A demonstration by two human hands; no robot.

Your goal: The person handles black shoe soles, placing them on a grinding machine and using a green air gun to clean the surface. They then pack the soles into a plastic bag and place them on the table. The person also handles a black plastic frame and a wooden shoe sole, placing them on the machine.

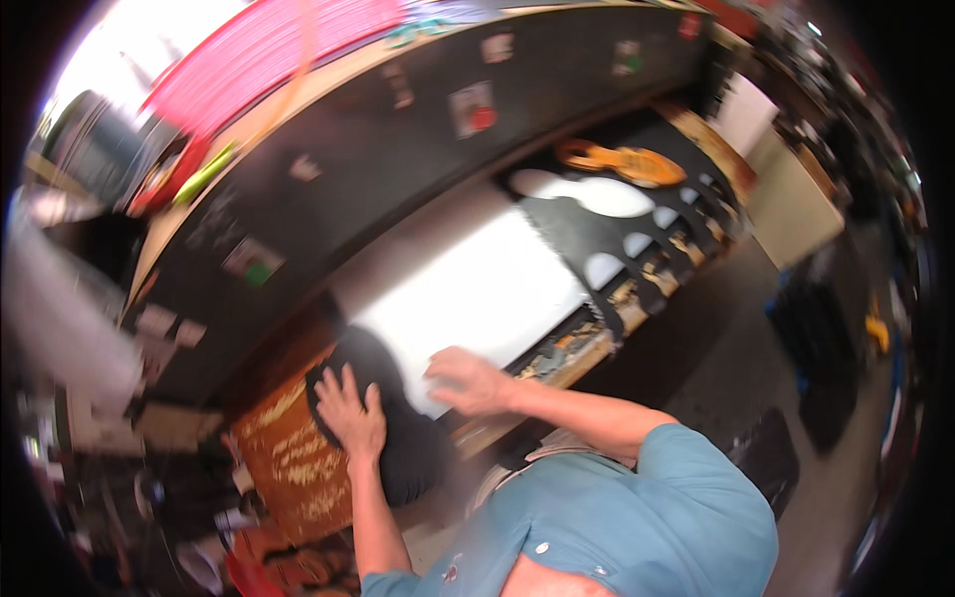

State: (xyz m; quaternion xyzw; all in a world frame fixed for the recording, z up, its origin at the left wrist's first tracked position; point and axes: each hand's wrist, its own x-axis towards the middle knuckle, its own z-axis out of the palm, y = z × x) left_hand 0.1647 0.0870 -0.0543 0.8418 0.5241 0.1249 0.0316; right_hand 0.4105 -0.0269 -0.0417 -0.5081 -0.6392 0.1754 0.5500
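My left hand [353, 418] lies with fingers spread on a stack of black, rounded, sole-like pieces [403, 453] at the near left end of the bench. Nothing is gripped in it. Over the near corner of a white board [477, 289] hovers my right hand [470, 383], its loosely curved fingers slightly blurred and no object visible in them. Whether it touches the board I cannot tell. Farther right, a dark sheet [572, 234] with sole-shaped cut-outs lies across the bench, white showing through the holes. An orange sole-shaped tool [622, 162] rests on that sheet's far side.
A dark upright panel [398, 149] with small labels runs behind the bench. Pink sheets [269, 60] are stacked on the ledge above it. Worn brown wood [288, 458] lies left of the black stack. Dark scraps edge the bench; a black bundle [816, 328] stands at right.
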